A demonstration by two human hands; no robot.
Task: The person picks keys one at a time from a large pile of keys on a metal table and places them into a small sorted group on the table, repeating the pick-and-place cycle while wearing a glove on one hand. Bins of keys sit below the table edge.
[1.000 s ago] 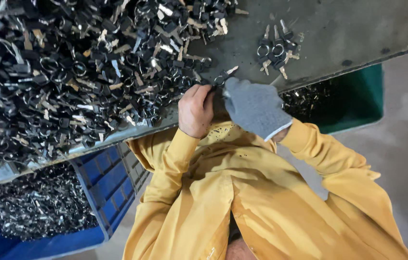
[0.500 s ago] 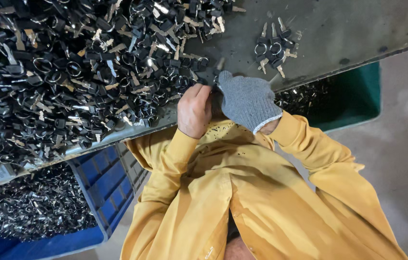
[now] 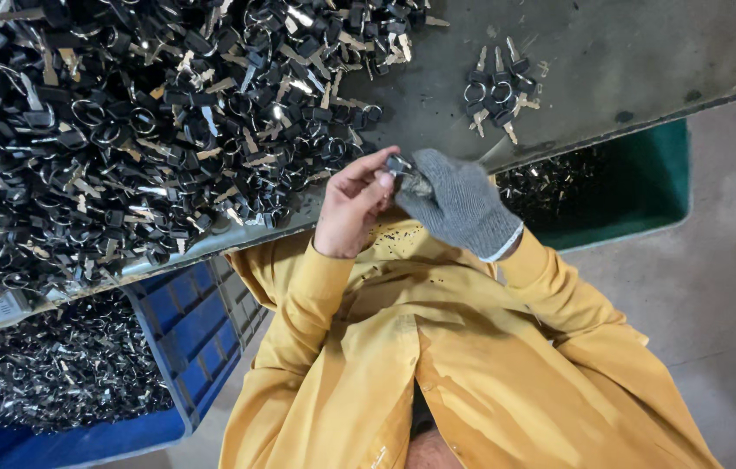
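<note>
My bare left hand [image 3: 352,208] and my grey-gloved right hand [image 3: 457,204] meet at the table's front edge. Both pinch a small key on a ring [image 3: 402,167] between their fingertips. Just beyond my left hand a big heap of black-headed keys on rings [image 3: 142,130] covers the dark metal table [image 3: 628,52]. A small separate cluster of keys [image 3: 498,91] lies on the table beyond my right hand. My yellow sleeves and shirt fill the lower part of the view.
A blue plastic crate [image 3: 203,321] holding many keys stands under the table at the lower left. A green bin [image 3: 646,182] with more keys stands below the table edge at the right. Grey concrete floor [image 3: 732,287] lies to the right.
Both hands have drawn together at the table edge. The key that lay by the gloved fingertips is now held between the two hands.
</note>
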